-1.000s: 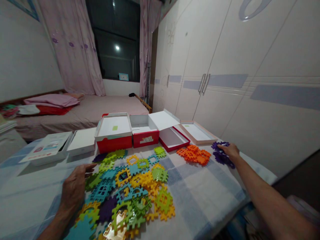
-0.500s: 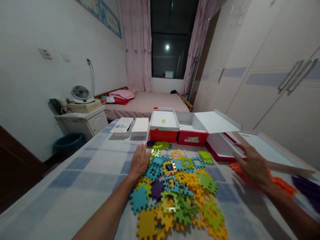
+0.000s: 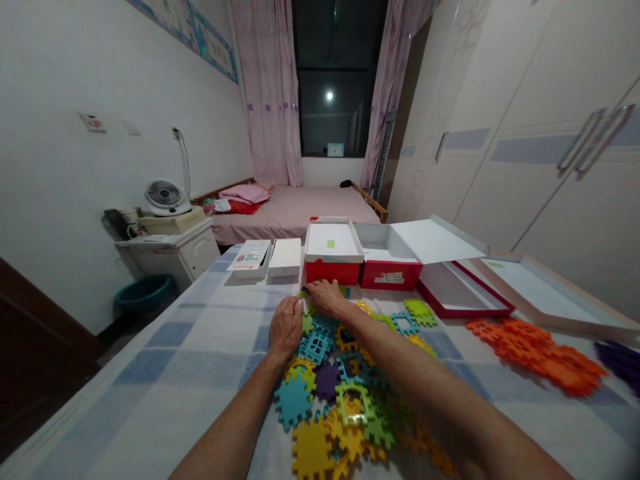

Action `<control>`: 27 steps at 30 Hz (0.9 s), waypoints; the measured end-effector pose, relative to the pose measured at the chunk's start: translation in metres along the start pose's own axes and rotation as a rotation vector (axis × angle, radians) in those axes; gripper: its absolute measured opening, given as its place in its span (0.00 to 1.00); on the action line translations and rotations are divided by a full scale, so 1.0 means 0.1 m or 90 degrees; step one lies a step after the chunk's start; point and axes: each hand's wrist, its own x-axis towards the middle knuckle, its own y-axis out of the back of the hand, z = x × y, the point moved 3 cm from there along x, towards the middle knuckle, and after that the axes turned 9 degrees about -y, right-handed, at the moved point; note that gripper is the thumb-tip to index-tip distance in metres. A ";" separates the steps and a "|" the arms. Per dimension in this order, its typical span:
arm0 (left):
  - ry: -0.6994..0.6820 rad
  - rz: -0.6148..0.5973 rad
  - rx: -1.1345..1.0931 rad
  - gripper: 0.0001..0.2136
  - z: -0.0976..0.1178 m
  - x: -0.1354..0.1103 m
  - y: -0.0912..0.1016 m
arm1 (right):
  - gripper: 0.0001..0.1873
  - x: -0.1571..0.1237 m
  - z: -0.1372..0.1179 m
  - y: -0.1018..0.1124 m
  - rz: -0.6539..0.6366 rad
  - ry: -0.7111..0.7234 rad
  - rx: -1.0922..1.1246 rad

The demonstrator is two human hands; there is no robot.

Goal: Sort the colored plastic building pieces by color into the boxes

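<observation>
A pile of plastic interlocking tiles in yellow, blue, green and purple lies on the bed-like cloth surface, with a yellow tile (image 3: 313, 448), a blue tile (image 3: 293, 399) and a purple tile (image 3: 327, 381) at its near left. My left hand (image 3: 287, 327) rests against the pile's left edge, fingers stretched forward and nothing visible in them. At the pile's far end, my right hand (image 3: 326, 297) has its fingers bent down on a dark purple tile (image 3: 305, 289), mostly hidden beneath them. My right forearm covers much of the pile's right side.
Orange tiles (image 3: 540, 350) and more purple tiles (image 3: 619, 363) lie to the right. Behind the pile stand a red box with a white lid (image 3: 334, 272), an open red box (image 3: 391, 275), a shallow red tray (image 3: 463, 311), a large lid (image 3: 565, 303) and small white boxes (image 3: 285, 257).
My right hand has left the orange tiles and crossed leftward to the pile's far end. The left hand stays at the pile's left edge. The view has shifted slightly.
</observation>
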 end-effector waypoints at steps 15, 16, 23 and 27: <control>0.034 -0.023 -0.005 0.21 -0.01 0.01 0.01 | 0.10 -1.32 0.60 0.57 -0.037 -0.022 0.446; 0.038 -0.026 -0.006 0.22 -0.02 0.01 0.01 | 0.09 -1.39 0.56 0.52 -0.065 -0.013 0.429; 0.049 -0.036 -0.013 0.24 -0.01 0.02 0.04 | 0.08 -1.38 0.79 0.47 0.128 -0.259 0.043; 0.040 -0.042 -0.023 0.23 0.03 0.01 0.05 | 0.08 -1.42 0.89 0.52 0.110 -0.273 0.128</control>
